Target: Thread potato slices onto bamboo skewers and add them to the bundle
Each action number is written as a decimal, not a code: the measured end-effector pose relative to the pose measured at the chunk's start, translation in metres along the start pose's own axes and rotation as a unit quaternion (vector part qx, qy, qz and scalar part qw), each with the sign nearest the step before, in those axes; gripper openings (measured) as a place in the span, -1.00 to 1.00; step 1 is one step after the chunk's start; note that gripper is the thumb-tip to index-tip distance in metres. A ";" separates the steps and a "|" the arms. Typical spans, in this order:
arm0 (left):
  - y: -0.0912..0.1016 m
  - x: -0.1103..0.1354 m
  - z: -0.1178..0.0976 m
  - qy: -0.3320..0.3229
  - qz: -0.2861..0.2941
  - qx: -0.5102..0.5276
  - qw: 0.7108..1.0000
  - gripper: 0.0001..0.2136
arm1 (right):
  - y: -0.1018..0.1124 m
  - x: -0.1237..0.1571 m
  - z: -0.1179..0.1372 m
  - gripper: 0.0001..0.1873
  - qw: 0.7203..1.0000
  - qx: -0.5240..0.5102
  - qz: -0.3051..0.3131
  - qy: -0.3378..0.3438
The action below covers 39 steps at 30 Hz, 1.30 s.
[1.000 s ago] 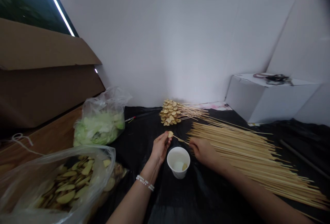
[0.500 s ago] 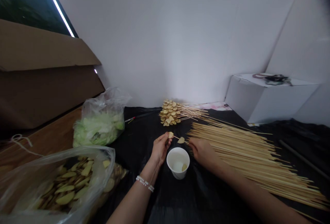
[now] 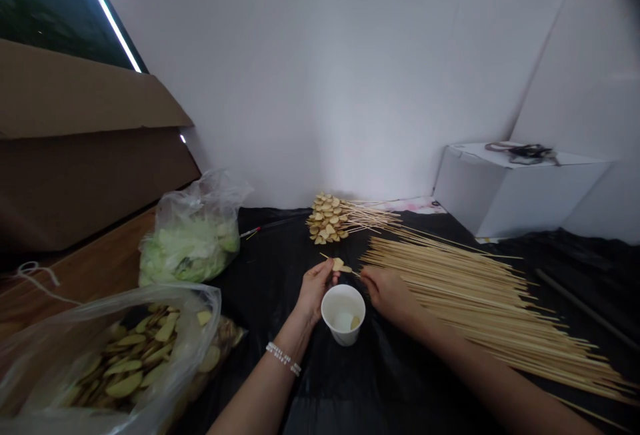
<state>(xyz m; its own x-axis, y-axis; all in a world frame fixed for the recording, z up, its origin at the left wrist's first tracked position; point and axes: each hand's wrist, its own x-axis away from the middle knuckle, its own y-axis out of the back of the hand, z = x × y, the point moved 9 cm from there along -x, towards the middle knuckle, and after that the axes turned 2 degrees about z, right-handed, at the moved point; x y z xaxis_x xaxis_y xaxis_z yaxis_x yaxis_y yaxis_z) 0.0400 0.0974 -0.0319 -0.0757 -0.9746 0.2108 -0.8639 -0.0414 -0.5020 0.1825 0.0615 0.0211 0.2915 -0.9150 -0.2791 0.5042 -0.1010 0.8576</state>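
Skewer [image 3: 355, 273] held slantwise between both hands, just beyond a white paper cup [image 3: 344, 339]. Two pale slices [image 3: 339, 264] sit on it, close together; its tip sticks out past the left fingers.

Left hand [image 3: 315, 289]: fingers drawn into a pinch at the edge of the slices, little gap between thumb and fingertips. Right hand [image 3: 384, 287]: curled nearly closed around the skewer on the other side; the blunt end is hidden, so cannot tell how much runs back into the palm.

Handling, by judgement: skewer light, thin, stiff along its length, apt to bend or snap if pushed off line. Best held low, close behind the slices. Slices look thin and firm, probably damp and slick (no gloss clear enough to be certain), liable to split near the hole. Flat pinch at the rim, fingertips off the point's path.

Surroundings: cup stands upright on black sheeting [image 3: 280, 248], one pale piece low inside; whether liquid too, cannot tell. Right: a broad spread of bare sticks [image 3: 465, 295], near the right hand. Far side: a bunch of loaded skewers [image 3: 327, 219], heads leftward. Left: a clear plastic bag [image 3: 213, 301] of loose slices; behind it, a tied-looking bag of pale green pieces [image 3: 193, 245].
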 end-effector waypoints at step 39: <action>0.012 -0.007 -0.013 0.083 0.057 0.206 0.973 -0.40 | 0.014 0.010 0.004 -0.73 0.987 0.089 -0.091 0.098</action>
<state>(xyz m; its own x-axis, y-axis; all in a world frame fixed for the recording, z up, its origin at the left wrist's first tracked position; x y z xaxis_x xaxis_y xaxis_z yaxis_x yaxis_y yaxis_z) 0.0236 0.1065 -0.0283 -0.2688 -0.9301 0.2503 -0.5749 -0.0536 -0.8165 0.1892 0.0493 0.0318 0.3699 -0.7831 -0.4998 0.4174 -0.3405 0.8425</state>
